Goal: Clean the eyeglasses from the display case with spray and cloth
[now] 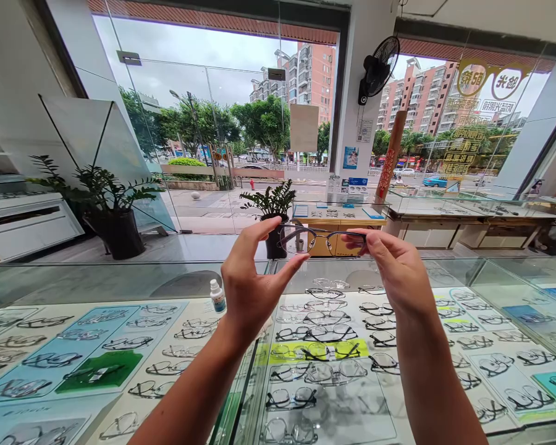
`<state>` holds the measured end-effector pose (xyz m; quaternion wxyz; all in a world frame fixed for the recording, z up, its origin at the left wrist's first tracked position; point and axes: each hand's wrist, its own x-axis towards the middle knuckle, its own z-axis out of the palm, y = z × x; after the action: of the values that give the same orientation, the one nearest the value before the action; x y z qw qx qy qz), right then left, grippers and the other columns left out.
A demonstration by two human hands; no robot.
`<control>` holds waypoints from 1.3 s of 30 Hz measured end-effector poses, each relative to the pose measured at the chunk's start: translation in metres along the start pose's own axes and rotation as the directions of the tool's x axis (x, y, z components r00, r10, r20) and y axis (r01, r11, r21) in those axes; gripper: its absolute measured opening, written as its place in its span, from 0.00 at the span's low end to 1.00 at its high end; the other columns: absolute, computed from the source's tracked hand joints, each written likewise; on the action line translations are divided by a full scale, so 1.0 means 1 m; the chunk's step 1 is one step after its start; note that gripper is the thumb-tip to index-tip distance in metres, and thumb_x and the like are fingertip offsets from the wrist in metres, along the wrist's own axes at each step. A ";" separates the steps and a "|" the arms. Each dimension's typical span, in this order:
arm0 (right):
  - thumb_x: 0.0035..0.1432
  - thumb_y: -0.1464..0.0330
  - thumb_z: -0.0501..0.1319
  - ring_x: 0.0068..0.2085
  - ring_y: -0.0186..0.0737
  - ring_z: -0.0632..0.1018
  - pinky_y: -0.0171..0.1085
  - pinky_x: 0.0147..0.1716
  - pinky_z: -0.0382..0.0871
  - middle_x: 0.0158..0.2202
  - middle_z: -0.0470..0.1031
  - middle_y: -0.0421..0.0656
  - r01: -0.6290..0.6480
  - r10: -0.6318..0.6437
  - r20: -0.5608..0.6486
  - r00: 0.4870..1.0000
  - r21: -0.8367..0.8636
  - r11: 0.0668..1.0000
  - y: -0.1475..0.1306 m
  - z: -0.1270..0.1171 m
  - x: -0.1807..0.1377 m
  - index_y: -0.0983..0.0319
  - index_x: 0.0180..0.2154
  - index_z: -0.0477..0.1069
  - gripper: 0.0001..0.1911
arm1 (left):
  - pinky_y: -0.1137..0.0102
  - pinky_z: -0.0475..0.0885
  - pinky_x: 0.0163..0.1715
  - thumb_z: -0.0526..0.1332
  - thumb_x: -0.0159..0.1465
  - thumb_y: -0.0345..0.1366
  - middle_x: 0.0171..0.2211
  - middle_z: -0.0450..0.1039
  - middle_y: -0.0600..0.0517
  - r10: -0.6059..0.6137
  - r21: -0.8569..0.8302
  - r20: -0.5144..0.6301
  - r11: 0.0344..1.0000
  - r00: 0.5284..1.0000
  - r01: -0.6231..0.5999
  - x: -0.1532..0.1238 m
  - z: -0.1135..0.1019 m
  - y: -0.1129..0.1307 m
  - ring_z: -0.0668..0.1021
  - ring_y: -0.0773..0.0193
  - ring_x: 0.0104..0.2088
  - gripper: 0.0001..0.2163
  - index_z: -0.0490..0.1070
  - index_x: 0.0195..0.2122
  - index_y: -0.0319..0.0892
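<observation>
A pair of eyeglasses (322,235) with a dark upper rim and clear lenses is held up above the glass display counter. My left hand (254,266) has its index fingertip at the upper outer corner of one lens and its thumb at the lower rim, with the lens between them. At the other end, my right hand (398,266) pinches the corner of the frame between thumb and fingers. Below both hands, several rows of eyeglasses (328,334) lie under the counter's glass. A small white-capped bottle (217,295) stands beside my left forearm.
The glass display counter (167,272) spans the foreground. Beyond it stand potted plants (115,210), another display case (343,213) and a glass storefront (222,142) facing the street. A black fan (380,68) hangs on the pillar.
</observation>
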<state>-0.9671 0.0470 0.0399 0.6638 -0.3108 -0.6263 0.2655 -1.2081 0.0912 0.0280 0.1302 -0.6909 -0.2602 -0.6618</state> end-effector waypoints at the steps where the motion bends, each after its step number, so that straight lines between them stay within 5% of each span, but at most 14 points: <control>1: 0.70 0.52 0.66 0.48 0.46 0.84 0.50 0.55 0.78 0.47 0.87 0.46 0.005 -0.005 0.000 1.000 -0.003 1.000 0.000 0.000 0.000 0.54 0.49 0.86 0.17 | 0.53 0.82 0.57 0.78 0.60 0.44 0.55 0.81 0.45 -0.012 -0.010 0.004 1.000 1.000 0.012 0.000 0.001 0.000 0.83 0.50 0.55 0.28 0.75 0.60 0.46; 10: 0.70 0.49 0.65 0.48 0.47 0.84 0.50 0.54 0.79 0.48 0.87 0.47 -0.002 0.002 -0.006 1.000 -0.041 0.999 -0.001 0.003 0.000 0.54 0.50 0.85 0.19 | 0.49 0.79 0.62 0.79 0.59 0.42 0.59 0.78 0.43 -0.202 -0.237 0.057 0.949 0.978 0.209 -0.004 0.006 -0.004 0.83 0.49 0.57 0.34 0.71 0.65 0.49; 22: 0.64 0.53 0.72 0.44 0.43 0.83 0.46 0.52 0.79 0.41 0.86 0.43 -0.034 0.038 -0.083 0.996 0.046 0.998 -0.003 0.002 0.000 0.54 0.42 0.85 0.13 | 0.51 0.79 0.61 0.80 0.57 0.41 0.57 0.78 0.44 -0.207 -0.282 0.025 0.937 0.978 0.206 -0.002 0.008 -0.005 0.82 0.51 0.57 0.31 0.74 0.60 0.47; 39: 0.63 0.57 0.70 0.47 0.44 0.81 0.45 0.51 0.76 0.45 0.84 0.44 -0.042 0.035 -0.071 0.997 -0.109 0.993 0.000 0.001 0.004 0.55 0.41 0.82 0.10 | 0.57 0.82 0.57 0.77 0.61 0.43 0.56 0.77 0.45 -0.235 -0.499 0.072 0.833 0.969 0.239 -0.001 0.016 -0.013 0.83 0.53 0.55 0.31 0.69 0.62 0.50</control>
<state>-0.9674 0.0497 0.0425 0.6615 -0.3683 -0.6106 0.2322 -1.2018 0.1103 0.0238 -0.1388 -0.6657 -0.1621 -0.7150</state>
